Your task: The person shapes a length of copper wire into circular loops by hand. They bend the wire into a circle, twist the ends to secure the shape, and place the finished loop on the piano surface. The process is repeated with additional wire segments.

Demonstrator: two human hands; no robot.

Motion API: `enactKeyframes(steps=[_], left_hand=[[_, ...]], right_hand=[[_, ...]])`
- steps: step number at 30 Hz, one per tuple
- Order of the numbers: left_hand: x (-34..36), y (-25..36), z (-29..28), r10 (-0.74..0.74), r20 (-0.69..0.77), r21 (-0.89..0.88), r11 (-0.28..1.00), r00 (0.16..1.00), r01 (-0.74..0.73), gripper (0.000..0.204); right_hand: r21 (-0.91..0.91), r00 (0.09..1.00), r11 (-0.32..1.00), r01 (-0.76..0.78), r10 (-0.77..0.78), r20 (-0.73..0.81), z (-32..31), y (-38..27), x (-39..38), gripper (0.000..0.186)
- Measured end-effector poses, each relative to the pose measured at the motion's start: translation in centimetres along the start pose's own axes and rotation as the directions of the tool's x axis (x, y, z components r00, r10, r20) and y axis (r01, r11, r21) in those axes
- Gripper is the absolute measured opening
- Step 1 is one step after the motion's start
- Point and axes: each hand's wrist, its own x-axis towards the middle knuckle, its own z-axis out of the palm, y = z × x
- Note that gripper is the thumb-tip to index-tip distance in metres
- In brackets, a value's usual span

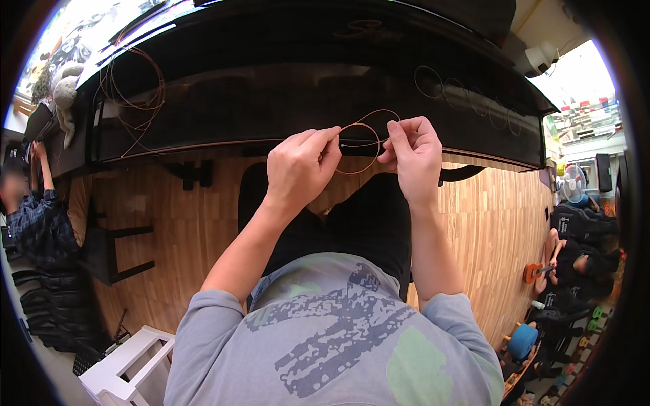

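Note:
A thin copper-coloured wire string, like a guitar string, (366,168) is looped between my two hands in front of the black piano. My left hand (298,166) pinches one side of the loop between thumb and fingertips. Opposite it, my right hand (416,159) closes its thumb and fingers on the other side, with part of the string hidden behind them. One strand crosses the loop, and a small pale tip shows close to my left fingers.
Over the closed black piano lid (250,101), coiled copper-coloured strings (162,84) lie at left and thin silvery loops (441,84) at right. A white stool (128,375) stands lower left. One person (44,216) is at far left; others sit at right, near an orange ukulele-like instrument (533,273).

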Motion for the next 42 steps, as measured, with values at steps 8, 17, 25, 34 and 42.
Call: enactKeyframes(steps=[8, 17, 25, 34, 42], left_hand=[[0.3, 0.3, 0.4, -0.270, -0.006, -0.209, 0.942, 0.963, 0.263, 0.011], [0.2, -0.4, 0.4, -0.440, -0.027, -0.517, 0.775, 0.898, 0.364, 0.013], [0.1, -1.1, -0.2, -0.459, 0.033, -0.582, 0.714, 0.888, 0.390, 0.017], [-0.6, -0.7, -0.7, -0.454, 0.303, -0.667, 0.528, 0.838, 0.527, 0.021], [-0.9, -0.8, -0.7, -0.372, 0.581, -0.744, 0.117, 0.724, 0.657, 0.025]], right_hand=[[-0.340, 0.919, 0.854, 0.394, -0.380, 0.110, 1.3, 1.0, -1.4, 0.015], [0.366, 0.955, 0.925, -0.104, -0.011, 0.297, 2.4, 1.3, -3.0, 0.032], [0.390, 0.933, 0.895, -0.214, 0.069, 0.353, 0.2, 1.7, -1.8, 0.017], [0.037, 0.945, 0.998, -0.043, 0.029, 0.325, 0.3, 1.2, -1.3, 0.018], [-0.036, 0.950, 0.993, 0.113, -0.097, 0.298, 0.9, 1.6, -1.5, 0.014]])
